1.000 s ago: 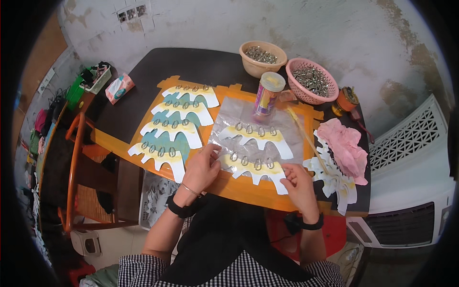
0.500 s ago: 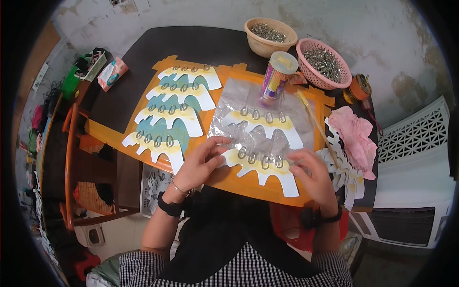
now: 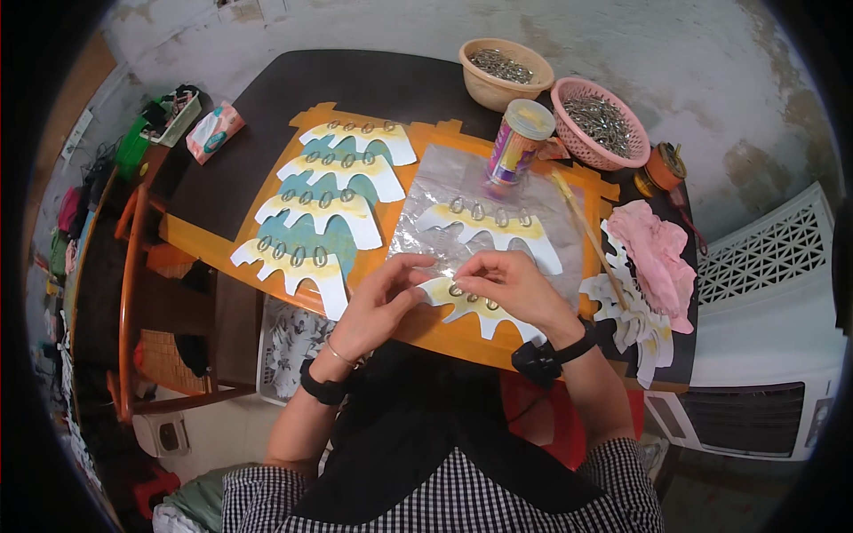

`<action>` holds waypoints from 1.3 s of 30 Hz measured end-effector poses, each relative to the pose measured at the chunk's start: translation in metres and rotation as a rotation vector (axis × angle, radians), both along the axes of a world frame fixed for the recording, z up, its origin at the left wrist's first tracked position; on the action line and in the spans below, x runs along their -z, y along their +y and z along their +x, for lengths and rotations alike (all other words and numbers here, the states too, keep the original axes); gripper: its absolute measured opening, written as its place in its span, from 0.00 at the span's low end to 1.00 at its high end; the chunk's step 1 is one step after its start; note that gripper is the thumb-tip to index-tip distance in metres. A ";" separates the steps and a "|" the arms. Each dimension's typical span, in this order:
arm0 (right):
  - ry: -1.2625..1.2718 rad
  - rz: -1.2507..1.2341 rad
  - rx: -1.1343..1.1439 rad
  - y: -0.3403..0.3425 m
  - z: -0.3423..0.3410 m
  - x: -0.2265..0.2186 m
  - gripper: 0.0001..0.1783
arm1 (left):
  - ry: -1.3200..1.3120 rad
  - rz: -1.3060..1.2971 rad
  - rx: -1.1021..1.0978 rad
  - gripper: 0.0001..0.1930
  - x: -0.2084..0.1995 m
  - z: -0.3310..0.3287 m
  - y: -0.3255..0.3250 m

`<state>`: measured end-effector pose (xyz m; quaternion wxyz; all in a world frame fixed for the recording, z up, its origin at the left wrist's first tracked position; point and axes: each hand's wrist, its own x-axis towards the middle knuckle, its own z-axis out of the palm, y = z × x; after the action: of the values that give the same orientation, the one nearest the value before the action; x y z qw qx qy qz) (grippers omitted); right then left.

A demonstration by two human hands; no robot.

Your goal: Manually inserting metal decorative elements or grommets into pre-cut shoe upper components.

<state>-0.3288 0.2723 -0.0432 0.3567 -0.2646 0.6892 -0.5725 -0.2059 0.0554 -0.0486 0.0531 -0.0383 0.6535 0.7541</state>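
By the white piece [image 3: 498, 326], the left hand [image 3: 378, 298] was half-open, the right hand [image 3: 515, 283] pinched, hold unclear; clips [image 3: 492, 304] could be skewed by nudging.

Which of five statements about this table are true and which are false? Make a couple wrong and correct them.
1. The right hand is over a toothed white piece, its fingertips near the metal loops. True.
2. The left hand is at that piece's right end. False: it is at the left end.
3. The pink basket holds metal parts. True.
4. The left column has three white pieces. False: four.
5. The pink cloth lies right of the stick. True.
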 end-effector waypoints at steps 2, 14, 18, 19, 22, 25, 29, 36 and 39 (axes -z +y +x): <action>-0.006 -0.029 0.051 -0.002 0.001 -0.001 0.09 | -0.010 -0.010 -0.013 0.20 -0.003 0.003 0.003; 0.122 -0.043 0.151 -0.010 0.011 0.005 0.09 | -0.019 -0.084 -0.152 0.24 -0.001 -0.007 0.021; 0.121 -0.056 0.150 -0.010 0.012 0.003 0.09 | 0.002 -0.170 -0.217 0.24 0.002 -0.009 0.026; 0.101 -0.048 0.160 -0.009 0.013 0.000 0.09 | -0.011 -0.184 -0.220 0.25 0.002 -0.010 0.027; 0.075 -0.095 0.153 -0.006 0.010 0.008 0.09 | 0.006 -0.255 -0.259 0.26 0.004 -0.010 0.031; 0.059 -0.160 0.138 -0.002 0.005 0.015 0.09 | 0.014 -0.241 -0.298 0.27 0.003 -0.009 0.036; 0.039 -0.176 0.133 0.001 0.003 0.016 0.09 | 0.036 -0.239 -0.336 0.26 0.000 -0.009 0.041; -0.038 -0.157 0.143 0.001 0.002 0.013 0.10 | 0.062 -0.046 -0.345 0.34 0.015 -0.013 0.041; -0.033 -0.154 0.147 0.000 0.002 0.010 0.10 | 0.113 -0.017 -0.368 0.37 0.020 -0.015 0.043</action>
<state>-0.3268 0.2727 -0.0535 0.3035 -0.2307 0.6548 -0.6527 -0.2214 0.0986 -0.0688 -0.1230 -0.1151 0.6439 0.7464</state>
